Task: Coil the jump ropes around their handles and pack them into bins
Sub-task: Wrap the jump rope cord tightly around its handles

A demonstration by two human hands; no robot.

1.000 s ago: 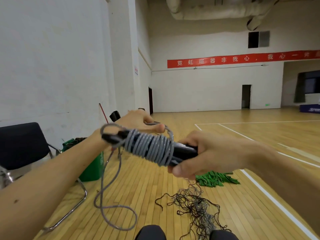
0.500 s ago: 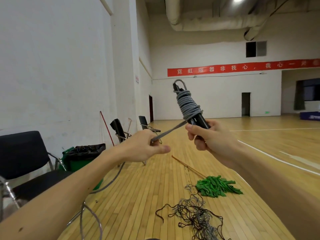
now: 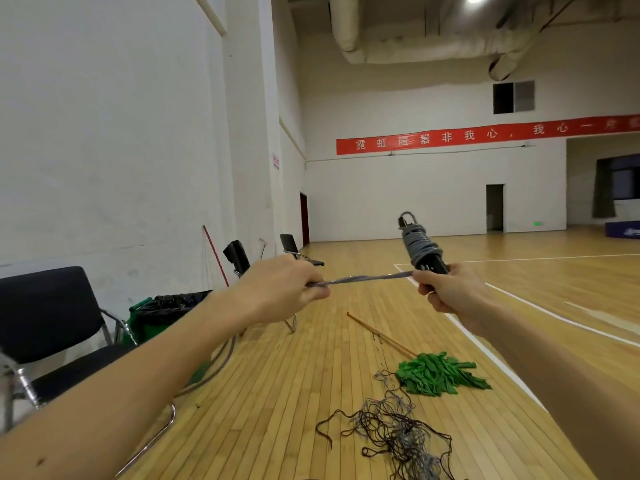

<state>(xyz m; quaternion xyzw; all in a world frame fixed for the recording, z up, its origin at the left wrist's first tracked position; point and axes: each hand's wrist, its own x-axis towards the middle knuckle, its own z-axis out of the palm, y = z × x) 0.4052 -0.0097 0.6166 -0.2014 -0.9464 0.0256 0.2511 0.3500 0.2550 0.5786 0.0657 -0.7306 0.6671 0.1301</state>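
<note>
Right hand (image 3: 450, 292) grips black handles (image 3: 429, 265), grey rope coil (image 3: 417, 242) above fist. Left hand (image 3: 280, 289) pinches taut rope strand (image 3: 367, 278) stretched between hands.

A black padded chair (image 3: 45, 306) with chrome legs stands at 9 o'clock against the white wall (image 3: 104, 133). Farther along that wall, toward 11 o'clock, are 2 more: a tipped dark chair (image 3: 237, 258) and an upright dark chair (image 3: 294, 245). A red-handled pole (image 3: 215, 256) leans on the wall just left of them. On the wooden floor (image 3: 277, 393) at 5 o'clock lies a green mop head (image 3: 436, 374), its wooden stick (image 3: 381, 336) pointing toward 11 o'clock. A white court line (image 3: 485, 351) runs just past it. On the far wall at 1 o'clock hangs a red banner (image 3: 485, 135) with white characters, and a dark doorway (image 3: 494, 207) stands below it. Large ducts (image 3: 415, 39) cross the ceiling at 12 o'clock.
</note>
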